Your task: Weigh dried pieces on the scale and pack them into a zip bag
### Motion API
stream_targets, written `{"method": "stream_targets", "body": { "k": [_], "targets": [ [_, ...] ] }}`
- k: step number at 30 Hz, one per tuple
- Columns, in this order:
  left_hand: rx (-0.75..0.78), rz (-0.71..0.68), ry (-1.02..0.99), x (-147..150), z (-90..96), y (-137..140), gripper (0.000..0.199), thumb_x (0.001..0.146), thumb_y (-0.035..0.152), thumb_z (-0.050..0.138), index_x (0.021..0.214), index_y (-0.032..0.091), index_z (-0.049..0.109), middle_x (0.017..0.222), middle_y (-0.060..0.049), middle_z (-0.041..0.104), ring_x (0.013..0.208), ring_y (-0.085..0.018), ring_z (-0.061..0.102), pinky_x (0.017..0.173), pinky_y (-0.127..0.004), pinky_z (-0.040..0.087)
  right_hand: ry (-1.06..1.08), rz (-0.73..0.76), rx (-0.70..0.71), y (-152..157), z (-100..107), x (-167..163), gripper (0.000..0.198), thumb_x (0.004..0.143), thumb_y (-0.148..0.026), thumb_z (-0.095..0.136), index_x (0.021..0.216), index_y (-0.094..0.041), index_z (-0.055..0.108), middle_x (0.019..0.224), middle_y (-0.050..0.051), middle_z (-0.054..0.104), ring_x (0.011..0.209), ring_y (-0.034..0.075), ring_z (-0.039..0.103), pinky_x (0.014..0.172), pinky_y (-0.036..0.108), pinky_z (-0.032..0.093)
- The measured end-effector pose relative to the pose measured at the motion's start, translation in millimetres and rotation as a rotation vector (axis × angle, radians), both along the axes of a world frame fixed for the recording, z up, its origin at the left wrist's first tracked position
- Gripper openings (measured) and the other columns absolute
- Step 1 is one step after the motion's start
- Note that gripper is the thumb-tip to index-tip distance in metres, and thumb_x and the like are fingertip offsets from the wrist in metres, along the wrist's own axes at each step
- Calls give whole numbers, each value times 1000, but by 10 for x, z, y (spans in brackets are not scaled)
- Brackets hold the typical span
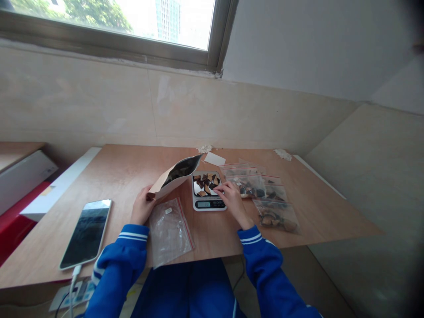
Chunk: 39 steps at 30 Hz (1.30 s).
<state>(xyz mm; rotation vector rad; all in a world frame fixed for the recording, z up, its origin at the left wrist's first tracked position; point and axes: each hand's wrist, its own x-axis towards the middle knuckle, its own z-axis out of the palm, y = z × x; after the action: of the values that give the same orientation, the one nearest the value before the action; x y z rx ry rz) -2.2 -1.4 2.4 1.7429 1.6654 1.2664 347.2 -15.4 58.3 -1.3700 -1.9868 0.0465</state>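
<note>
My left hand [142, 205] grips the lower end of a kraft paper pouch [174, 185] with a dark lining. The pouch is tilted, its open mouth toward the scale. On the white digital scale [210, 205] lie brown and dark dried pieces [206, 183], spread over the pan. My right hand [232, 198] reaches over the right side of the pan, fingertips pinched together among the pieces. What they hold, if anything, is too small to make out. A flat clear zip bag [170, 232] with a red seal lies below the pouch, beside my left hand.
Several zip bags of dark dried pieces [276, 216] lie right of the scale. A white card [215, 159] is behind it. At the left a phone [86, 234] rests on the wooden table [126, 172], a white cable [73, 282] plugged in. The wall [185, 110] borders the back edge.
</note>
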Motion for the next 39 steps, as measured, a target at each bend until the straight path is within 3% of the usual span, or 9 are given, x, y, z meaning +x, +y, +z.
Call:
{"method": "stream_targets", "body": {
  "k": [6, 12, 22, 33, 36, 39],
  "targets": [
    [5, 10, 10, 2, -10, -3, 46, 66, 25, 56, 111, 17, 62, 106, -9, 67, 93, -26, 64, 82, -40, 52, -69, -49, 33, 81, -132, -136, 22, 95, -33, 52, 93, -23, 72, 97, 8, 62, 93, 23, 57, 86, 39, 43],
    [-7, 7, 11, 5, 3, -10, 45, 67, 28, 57, 111, 17, 61, 106, -9, 66, 94, -26, 64, 83, -40, 52, -227, 54, -44, -71, -26, -317, 19, 95, -31, 55, 103, -25, 70, 106, 8, 62, 101, 23, 57, 84, 35, 40],
    [15, 13, -16, 9, 2, -7, 45, 65, 27, 59, 109, 19, 63, 105, -8, 68, 94, -27, 64, 84, -41, 53, -362, 40, -14, -65, 100, -401, 18, 94, -31, 55, 101, -23, 70, 107, 10, 63, 102, 25, 57, 83, 36, 38],
    [8, 10, -17, -7, -38, 18, 45, 66, 28, 59, 109, 18, 63, 107, -9, 67, 95, -27, 64, 84, -42, 52, -361, 2, -43, 22, 46, -485, 15, 91, -20, 55, 97, -22, 68, 103, 9, 62, 103, 25, 54, 85, 38, 36],
    [4, 5, -13, -6, -22, 16, 44, 65, 28, 60, 108, 17, 63, 108, -10, 67, 97, -28, 64, 86, -43, 52, -354, -19, -65, 53, 115, -499, 16, 91, -18, 54, 97, -22, 69, 102, 10, 63, 101, 27, 54, 84, 39, 38],
    [3, -2, -15, 4, 15, 3, 43, 66, 29, 61, 108, 18, 63, 107, -9, 68, 98, -28, 63, 87, -43, 51, -150, -4, -45, 34, 292, -507, 19, 93, -21, 52, 101, -22, 68, 100, 9, 63, 97, 25, 57, 83, 37, 43]
  ]
}}
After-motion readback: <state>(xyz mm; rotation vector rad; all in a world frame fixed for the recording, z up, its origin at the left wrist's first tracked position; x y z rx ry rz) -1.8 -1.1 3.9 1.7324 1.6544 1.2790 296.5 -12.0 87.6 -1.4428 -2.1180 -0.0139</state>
